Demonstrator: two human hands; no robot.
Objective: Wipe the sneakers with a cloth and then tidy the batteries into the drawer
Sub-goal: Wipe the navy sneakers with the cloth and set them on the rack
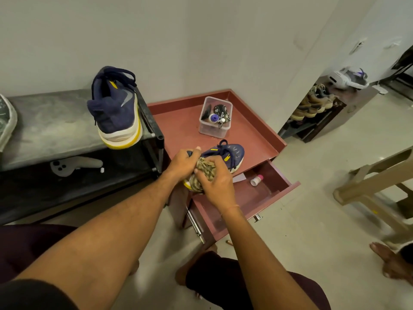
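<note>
Steadying the navy-and-yellow fabric sneaker (232,153) at the near edge of the maroon rimmed worktop (178,128), the left hand (182,161) grips its heel, likely the firmest hold on a light, squashy shoe, while the right hand (215,183) clutches the soft, bunched olive-patterned cloth (204,173) against it.

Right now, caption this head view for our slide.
Right hand presses patterned olive cloth onto navy-and-yellow sneaker, left hand gripping it.

Navy sneaker (232,153) with yellow accents lay at the front edge of the red-brown cabinet top (178,121), toe pointing away. A bunched olive-patterned cloth (204,173) covered its near end. The second sneaker (116,108) sat on the dark shelf (55,126), white-and-yellow heel toward the viewer. The drawer (263,193) below stood pulled open.
</note>
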